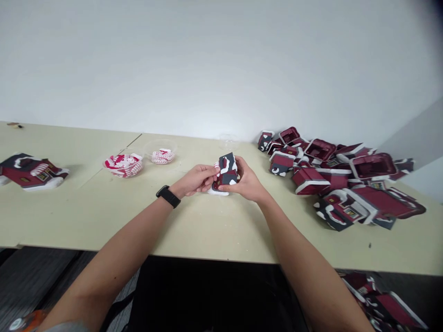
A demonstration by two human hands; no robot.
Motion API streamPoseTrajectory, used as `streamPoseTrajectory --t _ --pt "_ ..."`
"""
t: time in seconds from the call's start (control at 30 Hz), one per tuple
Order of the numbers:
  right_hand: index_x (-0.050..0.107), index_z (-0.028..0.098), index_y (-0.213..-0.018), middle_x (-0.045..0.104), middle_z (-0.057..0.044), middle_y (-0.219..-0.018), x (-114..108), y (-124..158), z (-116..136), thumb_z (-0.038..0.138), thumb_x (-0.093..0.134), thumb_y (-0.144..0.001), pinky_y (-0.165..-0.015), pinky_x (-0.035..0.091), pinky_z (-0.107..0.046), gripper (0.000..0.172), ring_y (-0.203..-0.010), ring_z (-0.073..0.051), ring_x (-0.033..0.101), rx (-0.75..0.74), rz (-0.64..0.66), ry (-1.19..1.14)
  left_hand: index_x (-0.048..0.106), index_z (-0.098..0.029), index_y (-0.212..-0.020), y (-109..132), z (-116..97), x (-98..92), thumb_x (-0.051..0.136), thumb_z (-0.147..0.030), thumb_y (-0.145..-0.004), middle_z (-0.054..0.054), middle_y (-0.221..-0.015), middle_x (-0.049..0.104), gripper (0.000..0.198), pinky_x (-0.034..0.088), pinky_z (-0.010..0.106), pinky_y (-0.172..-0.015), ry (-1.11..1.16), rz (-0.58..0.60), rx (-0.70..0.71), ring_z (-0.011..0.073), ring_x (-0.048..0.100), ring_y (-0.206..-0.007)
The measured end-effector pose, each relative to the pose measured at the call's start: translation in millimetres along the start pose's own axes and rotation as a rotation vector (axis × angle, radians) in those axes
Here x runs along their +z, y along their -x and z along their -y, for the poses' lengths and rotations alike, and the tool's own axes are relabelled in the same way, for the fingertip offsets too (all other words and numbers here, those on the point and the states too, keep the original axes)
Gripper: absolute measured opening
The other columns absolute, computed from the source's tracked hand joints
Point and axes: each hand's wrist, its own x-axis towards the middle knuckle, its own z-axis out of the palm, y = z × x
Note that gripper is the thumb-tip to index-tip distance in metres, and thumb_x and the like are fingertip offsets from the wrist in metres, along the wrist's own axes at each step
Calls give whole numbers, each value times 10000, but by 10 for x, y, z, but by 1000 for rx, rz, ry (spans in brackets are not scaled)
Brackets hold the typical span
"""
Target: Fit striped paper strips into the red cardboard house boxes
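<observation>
My right hand (248, 180) is wrapped around a small model house (227, 177) with dark red walls, a dark grey roof and white snow-like trim. It is held tilted just above the middle of the table. On the house's left side, my left hand (199, 179) pinches a small red-and-white striped piece (216, 167) between thumb and fingers. The piece is against or very close to the house wall; its contact is partly hidden by the fingertips. A black watch (168, 197) is on my left wrist.
Left of my hands, two clear bowls (108, 167) (175, 146) hold striped pieces. Another model house (36, 173) stands at far left. Many similar houses (332, 180) lie heaped on the right, with more (387, 304) below the table edge. A clear round lid or dish (228, 137) lies near the wall.
</observation>
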Motion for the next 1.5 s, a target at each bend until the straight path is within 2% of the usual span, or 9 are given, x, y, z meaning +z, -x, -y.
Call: streamPoseTrajectory --t 0.17,0.4,0.67,0.8,0.97,1.17,1.3,1.37,1.5 --pt "496 254 -1386 655 -95 -1342 33 11 -16 444 998 -604 -1067 534 -449 948 -1250 -306 635 -22 29 57 550 -188 -662 12 -46 -55 720 -705 -862 -20 -479 482 580 249 237 -375 -80 -20 25 96 468 -379" --pt "495 264 -1364 647 -97 -1347 62 38 111 445 997 -603 -1004 564 -436 930 -1249 -308 633 20 21 2 492 -191 -704 -14 -1 -114 760 -581 -894 -78 -500 395 510 170 205 -377 34 33 67 30 286 -360" --pt "484 276 -1370 628 -104 -1373 69 3 53 451 1012 -568 -1014 567 -455 977 -1290 -325 606 15 -56 -23 452 -202 -674 -54 9 151 694 -492 -942 -84 -488 409 463 221 194 -374 50 -245 239 48 397 -365" --pt "489 289 -1372 631 -93 -1367 35 5 59 465 1005 -593 -1018 572 -448 950 -1289 -316 610 16 11 -21 486 -202 -685 -38 -14 149 666 -481 -956 -85 -448 413 428 236 192 -355 -12 -210 200 63 411 -343" --pt "480 288 -1374 616 -100 -1384 50 0 26 439 1011 -584 -998 581 -444 964 -1309 -322 595 18 -41 -16 488 -202 -707 -29 -21 146 597 -460 -1009 -47 -447 521 412 307 189 -359 -95 -253 219 73 431 -332" --pt "475 294 -1366 628 -98 -1359 58 1 9 457 999 -594 -1012 577 -472 947 -1299 -329 603 29 -42 1 515 -195 -768 -3 -59 68 589 -496 -1024 -48 -513 515 402 365 194 -379 -116 -107 123 96 527 -385" --pt "476 291 -1363 639 -97 -1340 41 0 10 461 999 -588 -1019 576 -480 950 -1288 -329 611 27 -35 13 523 -185 -777 1 -49 25 623 -491 -1008 -60 -547 479 396 336 182 -389 -79 -32 85 70 493 -398" --pt "476 293 -1365 635 -96 -1353 44 -3 12 458 998 -586 -1009 582 -471 952 -1295 -328 607 20 -42 18 499 -185 -732 -12 -24 54 636 -474 -998 -67 -533 449 416 299 177 -389 -23 -75 83 54 452 -385" --pt "470 290 -1380 628 -104 -1364 74 -7 49 451 993 -580 -912 618 -437 969 -1297 -331 600 29 -77 43 435 -202 -658 -54 29 210 599 -406 -1003 -76 -475 384 433 248 191 -372 65 -269 80 64 432 -358"
